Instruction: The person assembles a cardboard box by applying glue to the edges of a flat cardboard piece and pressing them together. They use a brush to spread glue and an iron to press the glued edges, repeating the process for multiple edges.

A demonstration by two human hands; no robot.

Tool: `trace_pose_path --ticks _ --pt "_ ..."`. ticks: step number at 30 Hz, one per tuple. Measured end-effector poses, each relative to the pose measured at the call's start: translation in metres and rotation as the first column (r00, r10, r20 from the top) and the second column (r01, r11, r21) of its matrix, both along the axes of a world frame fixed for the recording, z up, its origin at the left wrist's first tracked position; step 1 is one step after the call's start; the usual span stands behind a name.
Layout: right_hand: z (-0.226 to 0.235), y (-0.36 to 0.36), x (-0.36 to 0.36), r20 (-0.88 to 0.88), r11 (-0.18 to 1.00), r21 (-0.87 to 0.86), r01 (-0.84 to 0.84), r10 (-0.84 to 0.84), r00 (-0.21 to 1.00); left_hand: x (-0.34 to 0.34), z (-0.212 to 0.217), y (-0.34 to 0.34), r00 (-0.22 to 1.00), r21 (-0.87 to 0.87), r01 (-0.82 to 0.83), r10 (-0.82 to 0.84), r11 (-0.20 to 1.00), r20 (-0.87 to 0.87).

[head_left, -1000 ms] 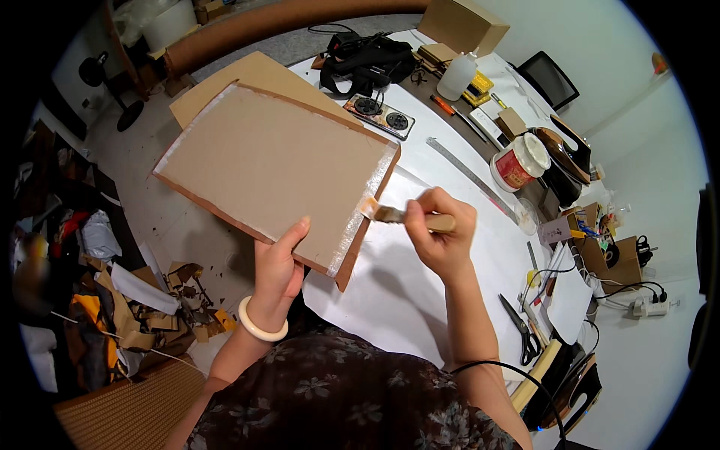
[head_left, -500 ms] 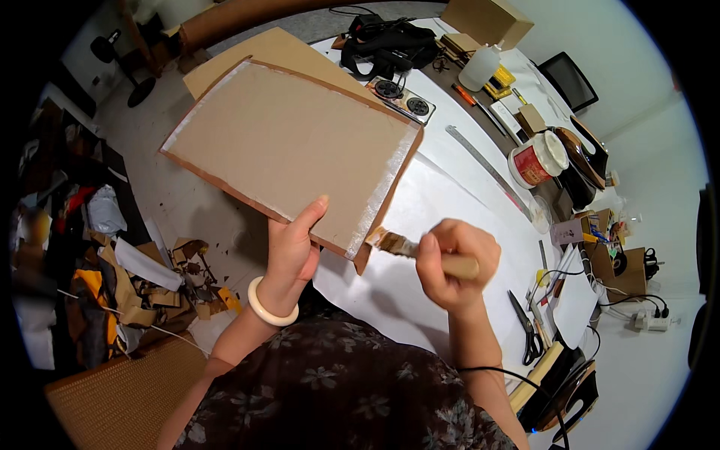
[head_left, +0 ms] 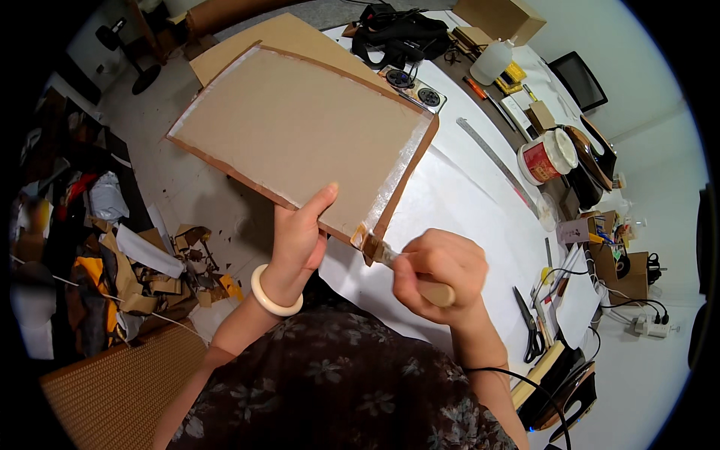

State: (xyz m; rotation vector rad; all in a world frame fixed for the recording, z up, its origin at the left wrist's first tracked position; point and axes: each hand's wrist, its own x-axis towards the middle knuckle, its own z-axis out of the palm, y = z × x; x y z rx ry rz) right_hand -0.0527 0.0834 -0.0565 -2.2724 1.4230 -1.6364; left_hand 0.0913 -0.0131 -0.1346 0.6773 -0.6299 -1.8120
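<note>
At frame centre, a flat brown cardboard sheet point(head_left: 300, 131) is gripped by the left hand point(head_left: 300, 240), while a wooden-handled paintbrush point(head_left: 401, 264) is clasped in the right hand point(head_left: 439, 274) at its lower corner.

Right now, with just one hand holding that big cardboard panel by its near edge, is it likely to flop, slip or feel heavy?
The cardboard panel probably stays stiff: it juts out flat from the left hand without sagging. It seems light, since one hand carries it. The glossy wet strip along its right edge, where the brush touches, may be slippery.
</note>
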Motion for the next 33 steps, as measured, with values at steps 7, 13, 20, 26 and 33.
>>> trace_pose_path --ticks 7,13,20,26,33 --pt "0.001 0.001 -0.002 -0.097 0.999 0.018 -0.045 0.047 0.994 -0.001 -0.003 -0.002 1.0 -0.01 -0.028 0.028 1.0 -0.009" --pt "0.005 0.004 -0.001 -0.132 0.997 0.047 -0.053 0.059 0.99 0.002 -0.004 -0.003 0.999 0.009 0.006 -0.006 1.0 -0.036" --pt "0.008 0.005 -0.001 -0.102 0.998 0.023 -0.053 0.055 0.993 -0.002 0.001 -0.002 1.0 -0.002 -0.005 0.005 1.0 -0.014" --pt "0.0 0.011 -0.043 0.211 0.988 -0.089 0.125 -0.104 0.972 0.006 0.006 -0.001 1.0 0.026 0.016 -0.015 1.0 -0.016" --pt "-0.108 -0.061 -0.212 0.643 0.798 0.293 0.526 -0.572 0.509 0.003 0.007 0.003 0.999 -0.038 -0.022 0.023 0.999 0.023"
